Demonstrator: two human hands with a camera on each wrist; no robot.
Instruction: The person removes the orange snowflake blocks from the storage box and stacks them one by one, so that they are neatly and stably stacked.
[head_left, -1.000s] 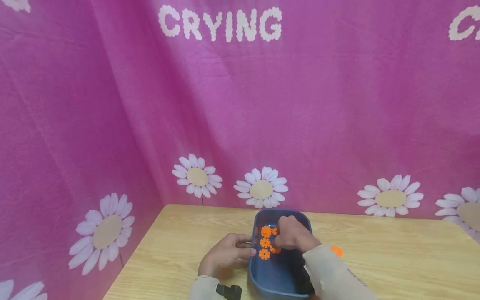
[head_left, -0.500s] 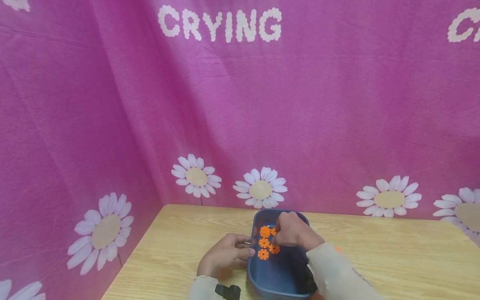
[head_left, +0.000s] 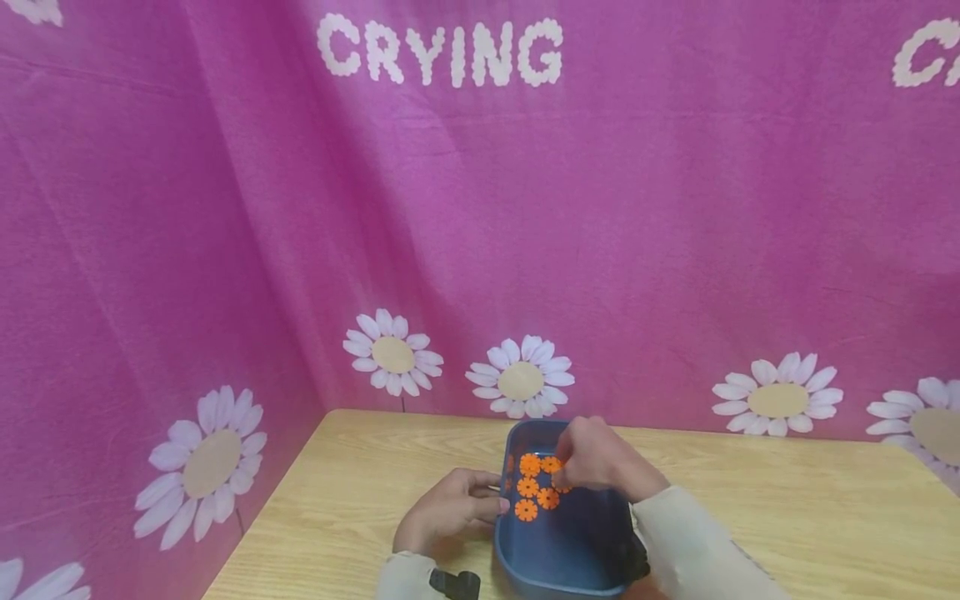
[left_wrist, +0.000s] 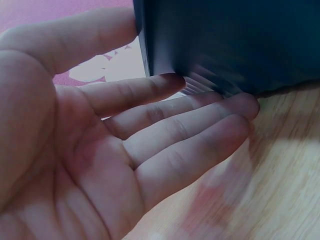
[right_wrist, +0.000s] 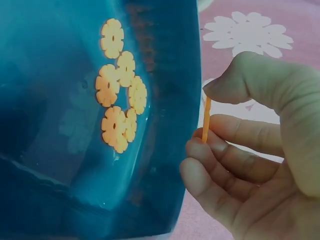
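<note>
My right hand (head_left: 603, 457) is over the far part of a dark blue rectangular tub (head_left: 558, 550). Between its thumb and fingertips it pinches an orange flower-shaped disc (right_wrist: 206, 120), seen edge-on in the right wrist view. Several more such discs (right_wrist: 113, 38) lie together on the tub's floor, along the far left side in the head view. My left hand (head_left: 456, 504) is at the tub's left wall, thumb up near the rim. In the left wrist view its fingers (left_wrist: 192, 145) extend nearly straight, their tips by the base of the wall.
The tub stands on a light wooden table (head_left: 352, 483). A pink cloth (head_left: 637, 250) printed with white daisies rises behind and to the left of the table. A black strap device (head_left: 456, 583) sits on the left wrist.
My right hand has shifted a little right and up from the discs, uncovering more of them. An orange disc on the table at the right is now hidden behind the sleeve. The left hand stays.
</note>
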